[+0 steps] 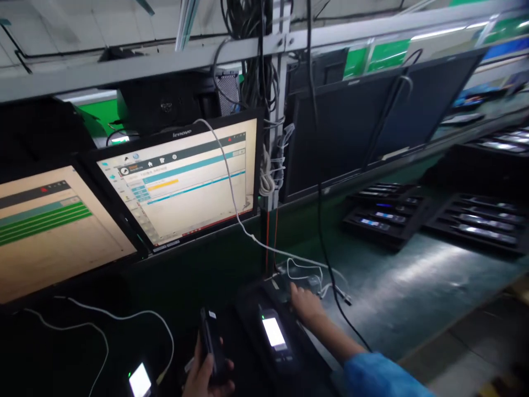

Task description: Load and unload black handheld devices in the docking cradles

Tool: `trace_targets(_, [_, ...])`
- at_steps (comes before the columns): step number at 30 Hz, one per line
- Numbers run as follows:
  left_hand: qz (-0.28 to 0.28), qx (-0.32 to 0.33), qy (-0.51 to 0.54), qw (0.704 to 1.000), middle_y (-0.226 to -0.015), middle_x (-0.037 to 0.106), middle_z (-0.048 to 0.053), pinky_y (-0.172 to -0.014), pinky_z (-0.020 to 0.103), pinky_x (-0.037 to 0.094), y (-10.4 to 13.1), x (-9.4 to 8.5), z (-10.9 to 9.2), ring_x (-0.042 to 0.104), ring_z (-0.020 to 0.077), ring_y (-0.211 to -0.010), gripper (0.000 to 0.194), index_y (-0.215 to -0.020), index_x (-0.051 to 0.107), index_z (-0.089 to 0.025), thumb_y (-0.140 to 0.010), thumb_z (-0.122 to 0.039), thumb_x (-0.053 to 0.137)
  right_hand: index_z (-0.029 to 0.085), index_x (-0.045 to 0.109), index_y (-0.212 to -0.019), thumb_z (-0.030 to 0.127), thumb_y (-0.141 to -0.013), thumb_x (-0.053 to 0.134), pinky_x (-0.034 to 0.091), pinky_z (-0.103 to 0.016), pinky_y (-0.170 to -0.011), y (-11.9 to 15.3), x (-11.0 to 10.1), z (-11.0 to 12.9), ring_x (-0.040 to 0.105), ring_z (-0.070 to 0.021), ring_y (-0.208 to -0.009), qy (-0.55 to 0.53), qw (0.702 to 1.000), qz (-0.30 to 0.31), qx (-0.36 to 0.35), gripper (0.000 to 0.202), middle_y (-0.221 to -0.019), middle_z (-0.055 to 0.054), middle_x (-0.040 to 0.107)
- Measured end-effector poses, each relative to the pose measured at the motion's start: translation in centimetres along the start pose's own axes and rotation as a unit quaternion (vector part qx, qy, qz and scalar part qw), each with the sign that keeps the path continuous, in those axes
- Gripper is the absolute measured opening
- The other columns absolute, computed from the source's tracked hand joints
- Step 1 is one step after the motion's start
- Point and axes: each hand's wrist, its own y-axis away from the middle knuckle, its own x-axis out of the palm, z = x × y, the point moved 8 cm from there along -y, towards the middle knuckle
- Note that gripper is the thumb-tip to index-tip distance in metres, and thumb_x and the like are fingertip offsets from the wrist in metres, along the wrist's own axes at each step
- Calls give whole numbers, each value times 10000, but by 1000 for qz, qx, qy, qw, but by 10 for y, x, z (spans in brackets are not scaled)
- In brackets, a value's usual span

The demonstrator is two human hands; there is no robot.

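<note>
My left hand (206,377) grips a dark handset (212,344) held edge-up near the bottom of the view. My right hand (306,303), in a blue sleeve, reaches forward and rests at the far end of a black tray (252,309), its fingers by the white cable ends (318,281); whether it holds one is unclear. A second handset (275,336) with a lit screen lies in that tray beside my right wrist. Another lit device (139,380) sits at the bottom left on a white cable.
Two lit monitors (182,176) (49,226) lean at the back left, a dark monitor (339,127) to their right. Cables (264,82) hang from an overhead rail. Black trays of handsets (384,215) (483,220) lie on the green bench at right.
</note>
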Motion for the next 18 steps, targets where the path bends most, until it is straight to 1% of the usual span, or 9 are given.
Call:
trace_targets(1, [-26,22,-42,999,-1197,628,30,-580,273,521,4,2,-5,653,155,-789,607,-1261,514,-449,-701,-379,739,17,569,-1219,5,-805,375,493,-428,-850,4,-15,11,647,-331,-1006,0,1000,-12,-17,457,-1052,-263,672])
trace_targets(3, [-45,62,-140,987,-1275,587,57,-610,269,512,10,11,-15,629,136,-774,819,-1404,323,-424,-702,-351,738,119,543,-1275,-2,-828,330,432,-343,-971,24,-42,41,594,-235,-1115,-24,996,-20,-86,509,-1190,-171,641])
trace_targets(4, [-40,79,-186,979,-1318,567,62,-683,282,521,12,17,-19,633,152,-847,863,-1429,280,-399,-700,-336,739,127,567,-1248,26,-856,321,438,-321,-962,40,-55,64,597,-219,-1106,-83,983,-19,-160,474,-1175,-157,652])
trace_targets(5, [-31,94,-224,969,-1367,539,60,-795,305,518,13,23,-22,626,179,-966,873,-1437,274,-377,-700,-322,739,143,607,-1199,59,-880,328,456,-305,-936,60,-63,86,615,-207,-1071,-143,963,7,-230,432,-1140,-139,673])
trace_targets(7, [-14,123,-270,955,-1461,458,46,-1034,355,415,15,32,-27,512,225,-1234,852,-1431,308,-343,-698,-290,739,167,677,-1071,145,-906,395,493,-275,-820,100,-71,122,668,-193,-909,-216,920,74,-319,328,-981,-101,724])
trace_targets(8, [-10,135,-280,950,-1492,420,41,-1112,375,336,16,35,-28,428,235,-1325,837,-1425,327,-326,-697,-279,738,176,701,-997,179,-908,428,495,-265,-767,116,-73,134,676,-187,-836,-238,908,92,-333,286,-898,-83,732])
trace_targets(10, [-8,147,-298,943,-1517,382,47,-1169,406,243,18,39,-29,342,248,-1390,826,-1420,344,-303,-695,-273,737,183,715,-861,219,-909,468,474,-247,-681,134,-72,150,668,-174,-726,-262,903,107,-323,255,-773,-57,722])
trace_targets(15, [-21,170,-380,909,-1493,391,100,-1156,429,265,22,42,-27,347,265,-1381,797,-1430,331,-260,-728,-314,705,180,694,-709,242,-920,467,402,-222,-573,138,-55,165,646,-149,-630,-264,915,142,-271,315,-691,-35,709])
trace_targets(18, [-19,208,-443,872,-1418,434,104,-1124,446,320,24,45,-29,394,259,-1341,765,-1439,299,-280,-760,-270,651,188,700,-705,245,-908,475,377,-230,-563,135,-50,168,650,-158,-638,-222,930,140,-256,310,-683,-38,712])
